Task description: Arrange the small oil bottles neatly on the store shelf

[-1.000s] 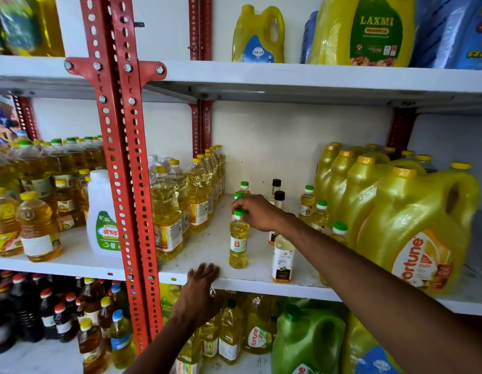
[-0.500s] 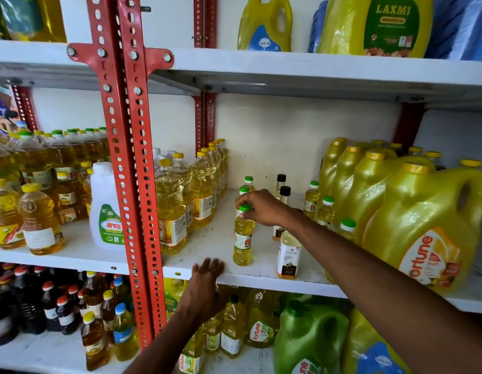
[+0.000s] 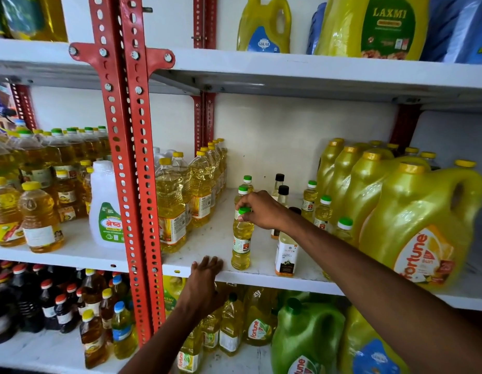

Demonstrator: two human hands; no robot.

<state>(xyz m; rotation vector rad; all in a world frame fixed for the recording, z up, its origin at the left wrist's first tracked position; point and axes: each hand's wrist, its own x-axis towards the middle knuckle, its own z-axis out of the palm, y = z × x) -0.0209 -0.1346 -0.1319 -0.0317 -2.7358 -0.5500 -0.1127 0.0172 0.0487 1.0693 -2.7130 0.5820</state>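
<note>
A small yellow oil bottle with a green cap [image 3: 242, 240] stands upright near the front of the white middle shelf [image 3: 264, 278]. My right hand [image 3: 261, 210] grips it at the cap and neck. Two more green-capped small bottles [image 3: 243, 190] stand in a line behind it. Other small green-capped bottles [image 3: 322, 210] and black-capped ones [image 3: 283, 190] stand to the right, partly hidden by my arm. A small white-labelled bottle [image 3: 286, 252] stands under my forearm. My left hand [image 3: 204, 284] rests flat on the shelf's front edge, holding nothing.
Large yellow-capped oil bottles [image 3: 171, 203] line the left, beside the red upright post [image 3: 132, 168]. Big yellow Fortune jugs [image 3: 420, 225] crowd the right. A white jug [image 3: 106, 206] stands left of the post. Bottles fill the lower shelf, jugs the upper one.
My right hand stays on the front bottle's cap; the bottle has hardly shifted. My left hand stays on the shelf edge. The view has tilted slightly.
</note>
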